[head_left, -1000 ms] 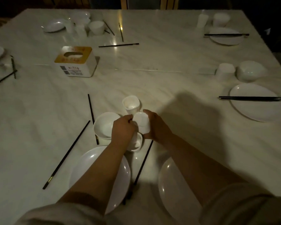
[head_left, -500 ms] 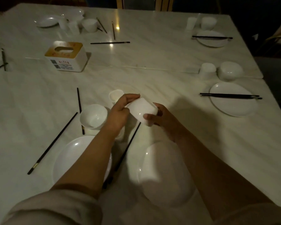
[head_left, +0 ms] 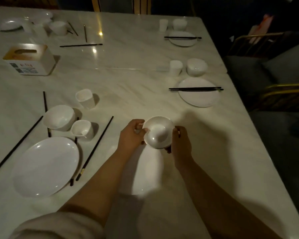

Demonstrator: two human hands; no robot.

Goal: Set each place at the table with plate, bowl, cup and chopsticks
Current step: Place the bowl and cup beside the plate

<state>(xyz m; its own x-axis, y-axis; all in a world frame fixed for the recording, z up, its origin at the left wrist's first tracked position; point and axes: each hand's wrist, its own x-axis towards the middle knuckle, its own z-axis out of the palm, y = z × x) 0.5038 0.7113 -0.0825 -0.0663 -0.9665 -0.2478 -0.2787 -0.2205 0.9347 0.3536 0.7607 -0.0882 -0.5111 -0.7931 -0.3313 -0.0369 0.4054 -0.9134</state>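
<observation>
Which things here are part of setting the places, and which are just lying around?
Job: bowl held by left hand and right hand; plate beneath; cup; chopsticks.
Lying about: tissue box; cushions.

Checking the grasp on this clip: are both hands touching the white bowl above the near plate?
Touching. The head view shows the left hand pinching the white bowl at its left rim and the right hand gripping its right side.
</observation>
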